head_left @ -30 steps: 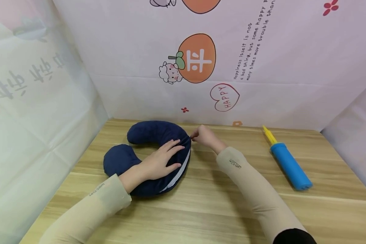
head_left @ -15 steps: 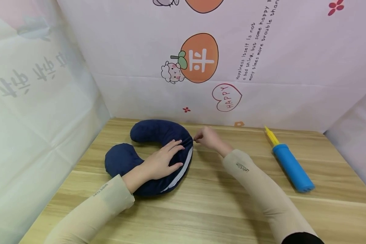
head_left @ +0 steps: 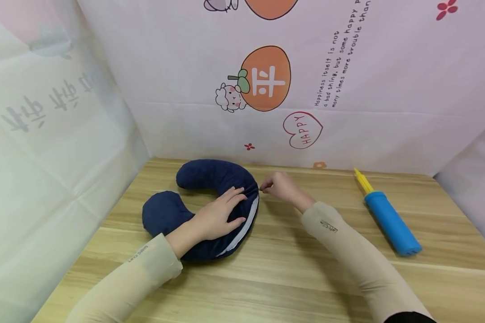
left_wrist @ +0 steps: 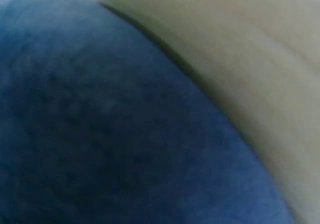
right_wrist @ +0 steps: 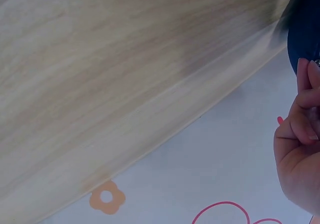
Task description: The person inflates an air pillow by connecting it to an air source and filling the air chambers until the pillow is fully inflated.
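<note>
A dark blue U-shaped neck pillow (head_left: 210, 175) lies on the wooden table, its opening toward the left. Along its outer right edge, a zip stands partly undone and bares a strip of white lining (head_left: 242, 229). My left hand (head_left: 216, 217) rests on top of the pillow with fingers spread. At the far end of the white strip, my right hand (head_left: 280, 185) pinches the small zip pull between thumb and finger. In the right wrist view, a bit of metal shows at those fingertips (right_wrist: 303, 74). The left wrist view holds only blue fabric (left_wrist: 125, 124) and the table.
A blue hand pump (head_left: 392, 222) with a yellow nozzle lies on the right side of the table (head_left: 266, 287). Printed white cloth (head_left: 178, 89) hangs behind the table and along both sides.
My right hand has shifted slightly toward me and to the right along the pillow's edge. My left hand stays on the pillow. The head view has turned a little.
</note>
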`<state>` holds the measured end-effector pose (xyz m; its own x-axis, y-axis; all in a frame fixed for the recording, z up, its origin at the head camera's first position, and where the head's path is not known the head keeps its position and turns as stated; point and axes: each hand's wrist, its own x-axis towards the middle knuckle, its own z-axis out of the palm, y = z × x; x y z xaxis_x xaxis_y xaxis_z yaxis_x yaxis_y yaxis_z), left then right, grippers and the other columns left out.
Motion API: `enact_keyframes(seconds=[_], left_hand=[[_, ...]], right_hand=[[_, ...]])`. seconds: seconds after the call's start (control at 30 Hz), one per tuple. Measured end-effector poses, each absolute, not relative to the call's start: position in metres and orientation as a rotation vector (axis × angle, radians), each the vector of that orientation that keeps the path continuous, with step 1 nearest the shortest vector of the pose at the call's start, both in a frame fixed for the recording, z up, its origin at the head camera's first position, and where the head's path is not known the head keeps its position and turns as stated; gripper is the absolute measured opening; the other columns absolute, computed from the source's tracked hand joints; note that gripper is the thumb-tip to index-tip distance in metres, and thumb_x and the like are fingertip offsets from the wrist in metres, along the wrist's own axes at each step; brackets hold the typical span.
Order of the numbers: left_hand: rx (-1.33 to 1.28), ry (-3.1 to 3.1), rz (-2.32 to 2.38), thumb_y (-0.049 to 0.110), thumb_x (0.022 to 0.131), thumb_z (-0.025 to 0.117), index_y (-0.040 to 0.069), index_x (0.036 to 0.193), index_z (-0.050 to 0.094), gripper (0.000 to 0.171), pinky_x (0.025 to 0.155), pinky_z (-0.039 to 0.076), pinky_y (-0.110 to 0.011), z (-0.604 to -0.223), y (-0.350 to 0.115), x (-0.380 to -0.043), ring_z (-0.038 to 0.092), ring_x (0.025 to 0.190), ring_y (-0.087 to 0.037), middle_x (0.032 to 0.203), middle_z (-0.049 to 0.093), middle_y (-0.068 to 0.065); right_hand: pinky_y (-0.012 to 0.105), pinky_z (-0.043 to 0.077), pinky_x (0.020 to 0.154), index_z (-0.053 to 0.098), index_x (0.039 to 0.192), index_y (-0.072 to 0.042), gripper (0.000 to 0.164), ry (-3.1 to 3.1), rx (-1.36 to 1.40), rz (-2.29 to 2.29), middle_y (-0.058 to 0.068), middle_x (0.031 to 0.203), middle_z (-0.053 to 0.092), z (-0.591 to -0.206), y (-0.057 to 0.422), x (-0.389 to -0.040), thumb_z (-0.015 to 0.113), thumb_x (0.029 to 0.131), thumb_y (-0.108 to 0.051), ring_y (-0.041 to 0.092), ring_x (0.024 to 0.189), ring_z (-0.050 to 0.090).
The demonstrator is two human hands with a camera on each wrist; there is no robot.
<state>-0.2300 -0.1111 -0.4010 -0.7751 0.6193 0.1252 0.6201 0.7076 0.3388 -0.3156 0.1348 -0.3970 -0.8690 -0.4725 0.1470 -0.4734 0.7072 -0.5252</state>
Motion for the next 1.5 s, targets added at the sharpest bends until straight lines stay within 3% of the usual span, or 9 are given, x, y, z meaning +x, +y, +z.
enact_keyframes(seconds=[0.8,1.17,1.5], left_hand=[[-1.087,-2.889,-0.504,0.037,0.103,0.062,0.009,0.153,0.046,0.059,0.109,0.043,-0.047,-0.401,-0.110,-0.229,0.023,0.153,-0.029,0.166,0.029,-0.006],[-1.099,-2.889,-0.480,0.037,0.104,0.062,0.009,0.153,0.046,0.059,0.106,0.046,-0.046,-0.403,-0.110,-0.228,0.023,0.153,-0.028,0.166,0.029,-0.006],[-1.122,-2.865,-0.449,0.035,0.103,0.064,0.009,0.152,0.047,0.058,0.096,0.053,-0.043,-0.404,-0.107,-0.228,0.024,0.153,-0.028,0.166,0.029,-0.005]], right_hand=[[0.042,0.058,0.083,0.081,0.097,0.001,0.011,-2.865,0.993,0.750,0.014,0.101,0.077,-0.395,0.145,-0.300,0.071,0.093,0.004,0.030,0.099,0.073],[0.040,0.058,0.074,0.081,0.089,-0.002,0.009,-2.661,1.186,0.572,0.009,0.085,0.075,-0.401,0.146,-0.293,0.074,0.089,0.004,0.025,0.084,0.073],[0.036,0.058,0.069,0.081,0.088,-0.001,0.014,-2.551,1.332,0.543,0.006,0.084,0.074,-0.405,0.151,-0.291,0.076,0.083,0.010,0.023,0.078,0.072]])
